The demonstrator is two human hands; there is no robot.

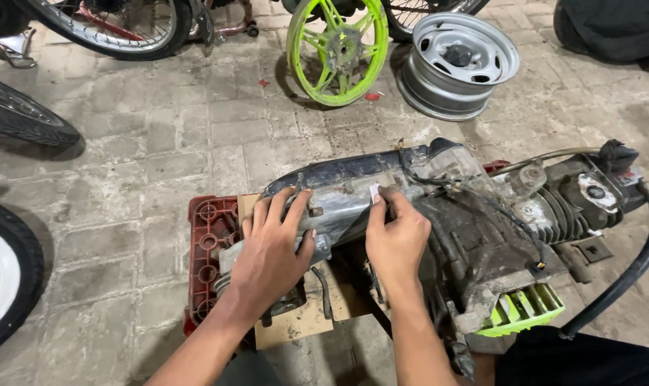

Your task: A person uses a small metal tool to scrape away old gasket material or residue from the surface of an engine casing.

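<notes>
Pressing palm-down with fingers spread, the left hand [271, 246] and right hand [396, 239] both grip the grimy grey metal scooter engine [438, 207] over the red plastic crate's [208, 243] right edge.

A floor [160, 150] of grey paving bricks is seen. On it are set a red plastic crate [208, 243], a steel wheel rim [456, 64], and a lime-green spoked wheel [337, 50]. The crate is topped with cardboard [296, 322], on which a scooter engine [438, 214] is carried.
</notes>
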